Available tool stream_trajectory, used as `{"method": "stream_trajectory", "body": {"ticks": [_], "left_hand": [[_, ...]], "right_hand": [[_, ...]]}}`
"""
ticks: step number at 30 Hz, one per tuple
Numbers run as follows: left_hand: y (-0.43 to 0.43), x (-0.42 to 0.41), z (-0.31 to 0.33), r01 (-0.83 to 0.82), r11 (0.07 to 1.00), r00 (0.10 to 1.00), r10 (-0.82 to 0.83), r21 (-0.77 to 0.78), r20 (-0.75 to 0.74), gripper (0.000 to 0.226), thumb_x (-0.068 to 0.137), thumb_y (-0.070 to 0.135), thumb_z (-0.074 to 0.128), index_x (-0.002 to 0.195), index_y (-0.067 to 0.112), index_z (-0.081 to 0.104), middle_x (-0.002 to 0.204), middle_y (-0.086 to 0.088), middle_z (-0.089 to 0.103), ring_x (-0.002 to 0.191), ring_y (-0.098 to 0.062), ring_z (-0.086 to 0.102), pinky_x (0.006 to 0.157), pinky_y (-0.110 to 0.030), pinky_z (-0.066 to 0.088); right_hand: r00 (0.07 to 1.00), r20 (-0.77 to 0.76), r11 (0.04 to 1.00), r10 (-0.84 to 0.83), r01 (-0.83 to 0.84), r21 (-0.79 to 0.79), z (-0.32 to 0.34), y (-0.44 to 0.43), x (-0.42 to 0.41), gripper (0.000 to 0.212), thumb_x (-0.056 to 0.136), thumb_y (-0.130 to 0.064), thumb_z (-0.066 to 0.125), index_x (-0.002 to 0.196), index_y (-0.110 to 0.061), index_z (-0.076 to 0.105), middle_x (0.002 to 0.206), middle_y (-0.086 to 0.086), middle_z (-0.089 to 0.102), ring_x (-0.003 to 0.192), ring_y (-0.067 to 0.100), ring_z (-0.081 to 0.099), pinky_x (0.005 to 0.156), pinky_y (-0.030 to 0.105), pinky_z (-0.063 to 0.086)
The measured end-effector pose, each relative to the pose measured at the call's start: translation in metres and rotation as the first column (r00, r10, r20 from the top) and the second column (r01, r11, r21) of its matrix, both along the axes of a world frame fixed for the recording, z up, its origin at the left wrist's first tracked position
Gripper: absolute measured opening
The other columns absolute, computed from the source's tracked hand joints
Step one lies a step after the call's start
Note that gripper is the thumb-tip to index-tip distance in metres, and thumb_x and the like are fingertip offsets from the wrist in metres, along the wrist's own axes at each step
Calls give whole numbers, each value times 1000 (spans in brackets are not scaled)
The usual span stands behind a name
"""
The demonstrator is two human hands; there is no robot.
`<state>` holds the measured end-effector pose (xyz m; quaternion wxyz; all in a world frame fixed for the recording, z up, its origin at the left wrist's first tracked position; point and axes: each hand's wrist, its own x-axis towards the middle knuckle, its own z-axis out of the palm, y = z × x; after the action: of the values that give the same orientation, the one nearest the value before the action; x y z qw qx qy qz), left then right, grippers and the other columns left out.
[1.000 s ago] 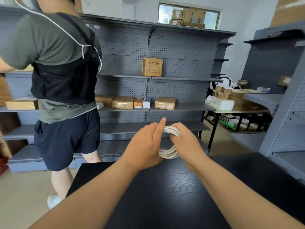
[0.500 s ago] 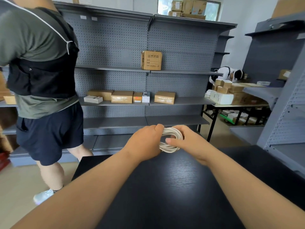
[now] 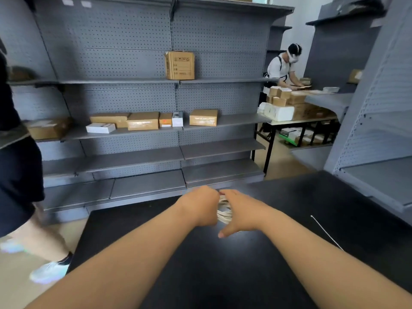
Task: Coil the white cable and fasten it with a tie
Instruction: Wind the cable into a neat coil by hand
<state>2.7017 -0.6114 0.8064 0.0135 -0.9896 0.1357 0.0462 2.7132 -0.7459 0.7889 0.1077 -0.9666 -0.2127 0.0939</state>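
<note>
The white cable (image 3: 223, 211) is a small coiled bundle held between both hands over the far part of the black table (image 3: 223, 275). My left hand (image 3: 200, 206) is closed around the coil's left side. My right hand (image 3: 242, 211) grips the right side, thumb pointing down toward the table. Most of the coil is hidden by my fingers. A thin white tie (image 3: 326, 233) lies straight on the table to the right, apart from both hands.
Grey pegboard shelving (image 3: 174, 103) with cardboard boxes (image 3: 179, 65) stands beyond the table. A person's legs (image 3: 26, 197) are at the far left beside the table. Another person (image 3: 282, 68) works at a box-laden table (image 3: 296, 114) at the back right. A grey shelf unit (image 3: 379, 152) flanks the right.
My hands have closed tighter together on the coil and dropped lower over the table. The person on the left has walked further left. The view has tilted down, bringing the tie into sight.
</note>
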Motion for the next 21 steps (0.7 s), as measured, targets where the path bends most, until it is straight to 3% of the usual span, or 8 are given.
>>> {"method": "stream_trajectory", "body": {"ticks": [3, 7, 9, 11, 13, 21], "left_hand": [[-15, 0, -16, 25, 1000, 999, -24, 12, -41, 26, 79, 15, 59, 104, 9, 59, 102, -10, 63, 91, -28, 63, 66, -29, 44], [-29, 7, -30, 56, 998, 996, -54, 26, -75, 30, 79, 17, 61, 107, 7, 59, 104, -11, 64, 95, -28, 64, 71, -31, 47], [-35, 11, -39, 56, 998, 993, -54, 18, -107, 30, 79, 16, 60, 108, 9, 59, 104, -9, 64, 94, -28, 64, 72, -32, 49], [-40, 14, -49, 52, 999, 988, -50, 11, -144, 31, 79, 14, 59, 109, 13, 60, 105, -7, 65, 94, -27, 64, 72, -32, 50], [-45, 18, -58, 38, 999, 985, -39, -11, -167, 30, 78, 14, 58, 108, 14, 59, 105, -7, 64, 93, -26, 64, 70, -31, 48], [-86, 42, -89, 44, 999, 997, -45, -22, -69, 29, 80, 18, 55, 108, 15, 53, 107, -6, 64, 96, -27, 62, 76, -35, 47]], "right_hand": [[996, -92, 1000, -1, 2, 7, -16, -12, 2, 112, 60, -47, 83, 147, -20, 18, 151, -5, 26, 137, 15, 32, 107, 32, 34], [995, -103, 999, -7, 3, -35, -32, -27, 4, 121, 65, -43, 82, 151, -18, 2, 159, -4, 1, 146, 16, 7, 117, 35, 21], [990, -137, 999, -37, 35, -16, -40, -31, 5, 113, 66, -36, 82, 150, -20, 9, 157, -4, 14, 143, 18, 19, 114, 36, 28], [984, -168, 998, -59, 62, 12, -51, -33, 8, 94, 66, -29, 82, 143, -24, 29, 145, -4, 39, 130, 19, 42, 103, 36, 41], [983, -165, 996, -79, 83, 17, -63, -38, 14, 74, 66, -23, 77, 131, -24, 42, 131, -3, 52, 117, 21, 53, 94, 35, 48], [994, -51, 994, -93, 90, -61, -79, -81, 36, 44, 77, -12, 64, 119, -14, 49, 120, 7, 57, 108, 27, 56, 86, 34, 46]]}}
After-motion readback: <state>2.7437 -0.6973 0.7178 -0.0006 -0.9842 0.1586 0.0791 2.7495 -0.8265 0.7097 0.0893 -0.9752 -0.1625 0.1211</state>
